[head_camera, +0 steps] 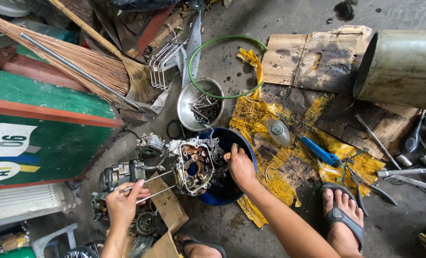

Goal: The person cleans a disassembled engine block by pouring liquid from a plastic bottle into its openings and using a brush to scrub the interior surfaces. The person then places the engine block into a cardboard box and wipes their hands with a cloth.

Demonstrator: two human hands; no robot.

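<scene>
Crouching over an oily concrete floor, the person has both hands on a stripped engine case [195, 167] that sits tilted on the near rim of a blue basin [241, 143]. The left hand [123, 203] is curled round two long metal studs [158, 184] that stick out sideways from the case, the fingers closed on them near their free ends. The right hand [240, 166] rests against the right edge of the case, fingers bunched together and reaching in among the gears; whether the fingertips pinch anything small I cannot tell from here. Just left of the case lies another engine part [122, 173], grey and greasy, with a smaller casting [151, 142] beyond it. Behind the basin stands a steel bowl [199, 103] holding loose bolts, and a green hoop [225, 64] of hose lies half around it. To the right, on torn yellow paper [265, 129] and flattened cardboard [313, 57], sit a clear plastic bottle [278, 131] and a blue-handled tool [319, 151]. A sandalled foot [342, 217] is planted near pliers [366, 184]. A broom [79, 59] leans over a green painted panel [41, 129] on the left, and a big metal drum [404, 67] lies at the upper right.
</scene>
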